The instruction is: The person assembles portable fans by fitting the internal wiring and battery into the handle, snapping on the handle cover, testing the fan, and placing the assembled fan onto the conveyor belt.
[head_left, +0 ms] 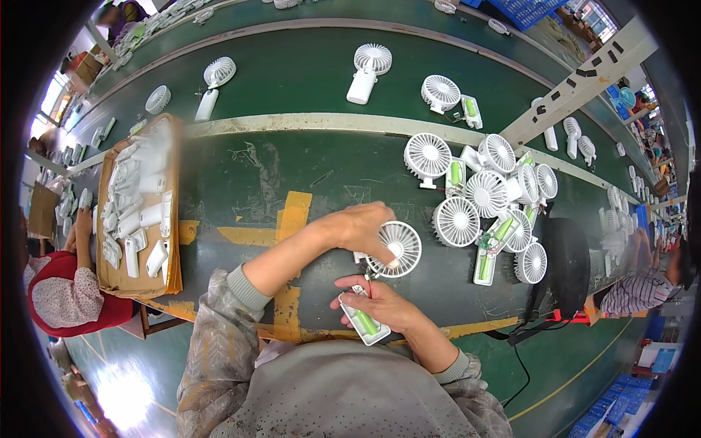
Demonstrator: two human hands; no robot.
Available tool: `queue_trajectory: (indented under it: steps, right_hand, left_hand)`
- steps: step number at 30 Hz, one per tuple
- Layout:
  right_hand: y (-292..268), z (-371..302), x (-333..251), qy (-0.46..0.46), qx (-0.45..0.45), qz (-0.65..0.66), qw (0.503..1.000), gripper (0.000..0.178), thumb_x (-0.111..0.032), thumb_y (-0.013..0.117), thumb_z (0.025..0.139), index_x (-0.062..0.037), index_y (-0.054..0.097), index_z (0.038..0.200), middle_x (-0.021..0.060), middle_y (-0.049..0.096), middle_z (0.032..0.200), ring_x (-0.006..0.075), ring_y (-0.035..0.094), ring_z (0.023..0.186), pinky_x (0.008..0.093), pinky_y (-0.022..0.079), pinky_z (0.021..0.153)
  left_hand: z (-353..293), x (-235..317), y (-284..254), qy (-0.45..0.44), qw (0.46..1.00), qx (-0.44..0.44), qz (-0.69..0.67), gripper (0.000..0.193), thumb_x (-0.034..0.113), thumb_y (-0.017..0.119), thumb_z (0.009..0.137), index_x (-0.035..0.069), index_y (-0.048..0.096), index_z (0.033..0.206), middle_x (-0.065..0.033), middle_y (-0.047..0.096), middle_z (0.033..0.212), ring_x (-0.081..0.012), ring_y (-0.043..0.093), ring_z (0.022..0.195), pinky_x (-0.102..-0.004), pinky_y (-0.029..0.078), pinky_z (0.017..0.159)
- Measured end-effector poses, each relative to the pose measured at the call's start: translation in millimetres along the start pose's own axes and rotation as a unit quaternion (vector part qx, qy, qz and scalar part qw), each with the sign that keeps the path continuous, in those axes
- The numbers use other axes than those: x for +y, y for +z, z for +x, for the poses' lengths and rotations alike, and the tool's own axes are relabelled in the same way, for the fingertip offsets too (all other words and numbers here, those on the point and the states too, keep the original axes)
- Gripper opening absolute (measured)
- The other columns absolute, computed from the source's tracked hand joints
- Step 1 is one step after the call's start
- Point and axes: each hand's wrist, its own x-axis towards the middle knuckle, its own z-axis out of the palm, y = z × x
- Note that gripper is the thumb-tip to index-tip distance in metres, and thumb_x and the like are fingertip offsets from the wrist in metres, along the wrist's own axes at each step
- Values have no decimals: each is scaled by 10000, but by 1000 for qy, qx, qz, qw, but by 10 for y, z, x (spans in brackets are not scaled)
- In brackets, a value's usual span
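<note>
My left hand (359, 225) is closed around a small white fan head (406, 250), its thumb and fingers on the round slatted grille. Just below it, nearer my body, my right hand (388, 305) grips an opened white fan handle shell (374, 337). A green battery cell (364, 321) lies inside that shell. The fan head and the shell sit close together, and dark wiring shows faintly between them. Both are held over the front part of the dark green workbench (328, 299).
Several fan heads with open handles are piled on the right (487, 193). At left a cardboard box (177, 219) holds white plastic shells. Beyond a pale rail (292, 123), fans lie on a green conveyor belt (292, 80). A black object (568, 263) stands right; co-workers sit on both sides.
</note>
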Motion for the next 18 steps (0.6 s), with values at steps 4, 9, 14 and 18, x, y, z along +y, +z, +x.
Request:
queue_trajectory:
  steps: [4,9,14,18]
  right_hand:
    - [-43,-55,32,-58,-28,-8,998,503,-88,579,880,-39,335,1318,104,600,1070,144,605,878,275,519,767]
    - [-115,-42,-21,-35,21,13,999,371,-128,568,893,-23,449,1229,118,628,980,173,639,774,288,543,673]
    - [-264,-71,-99,-114,56,27,992,289,-239,549,911,-43,506,1119,101,625,891,142,617,681,271,543,589]
    - [-327,-60,-130,-105,39,131,985,385,-334,550,905,-41,508,1152,104,608,885,142,601,655,271,533,547]
  left_hand:
    - [-278,-259,-16,-90,951,201,-217,561,240,814,620,-42,524,1009,-107,603,855,-151,589,793,-275,491,673]
    - [-712,-343,32,-31,755,360,-548,460,154,718,778,-66,486,1109,-117,599,1003,-130,587,886,-270,483,779]
    - [-1047,-198,114,11,705,350,-617,445,188,647,847,-28,465,1191,-87,589,1084,-140,576,978,-282,477,840]
    - [-1194,-84,252,35,705,313,-636,497,215,684,816,-19,467,1197,-87,579,1109,-153,569,997,-301,468,869]
